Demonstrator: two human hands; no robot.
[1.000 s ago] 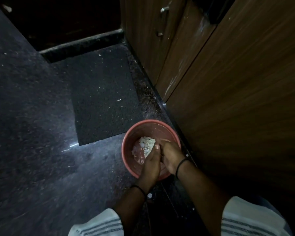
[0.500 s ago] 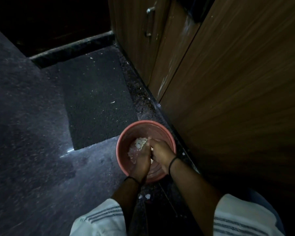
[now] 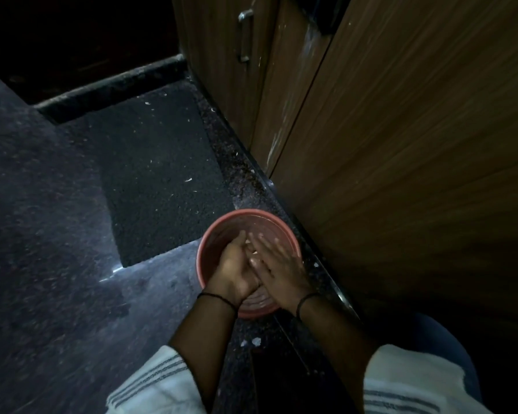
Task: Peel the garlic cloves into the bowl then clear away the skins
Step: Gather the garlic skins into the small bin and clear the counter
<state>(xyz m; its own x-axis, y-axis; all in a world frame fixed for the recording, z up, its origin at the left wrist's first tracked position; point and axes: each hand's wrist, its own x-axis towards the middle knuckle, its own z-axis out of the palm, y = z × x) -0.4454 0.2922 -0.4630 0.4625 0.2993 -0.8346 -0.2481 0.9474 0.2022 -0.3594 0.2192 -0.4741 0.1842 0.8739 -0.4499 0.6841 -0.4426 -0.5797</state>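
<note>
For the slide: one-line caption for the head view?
Both hands, left hand and right hand, pressed together over a red bowl on a dark floor beside wooden cabinets.

The person wears a white short-sleeved top; the left sleeve [image 3: 153, 386] and the right sleeve [image 3: 407, 386] each carry thin dark grey stripes near the hem. A thin black band circles the left wrist [image 3: 219, 298], and a similar black band [image 3: 307, 298] circles the right wrist. Both forearms are bare.
</note>
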